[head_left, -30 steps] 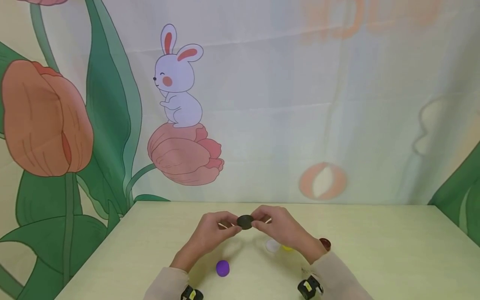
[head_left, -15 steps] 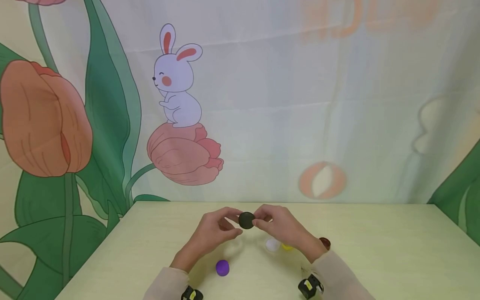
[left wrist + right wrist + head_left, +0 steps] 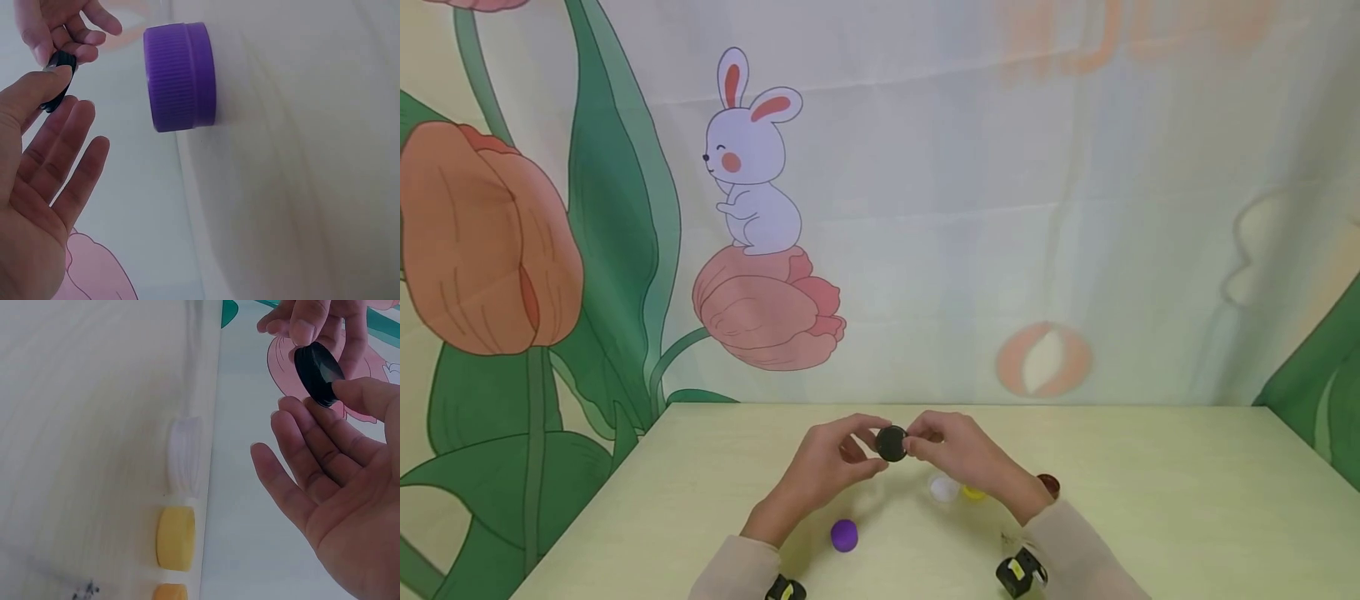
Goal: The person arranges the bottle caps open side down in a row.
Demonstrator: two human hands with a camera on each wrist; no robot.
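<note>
A round black cap (image 3: 892, 444) is held up over the table between both hands, its flat ringed face turned to the head camera. My left hand (image 3: 827, 458) has its thumb and index finger at the cap's left edge; its other fingers spread loosely in the left wrist view. From the other side my right hand (image 3: 966, 454) pinches the cap, with the thumb (image 3: 362, 397) on its face. Below the left hand sits a ribbed purple bottle cap (image 3: 181, 78) on the table.
On the table below the right hand are a whitish translucent cap (image 3: 184, 456), a yellow cap (image 3: 176, 539) and a reddish-brown round piece (image 3: 1048, 485), partly behind the right forearm. Behind the table (image 3: 1150, 483) hangs a printed cloth (image 3: 925, 208).
The black cap has turned between the fingers, from lying nearly flat to showing its ringed round face. Left fingers came slightly away from it and are back at its edge.
</note>
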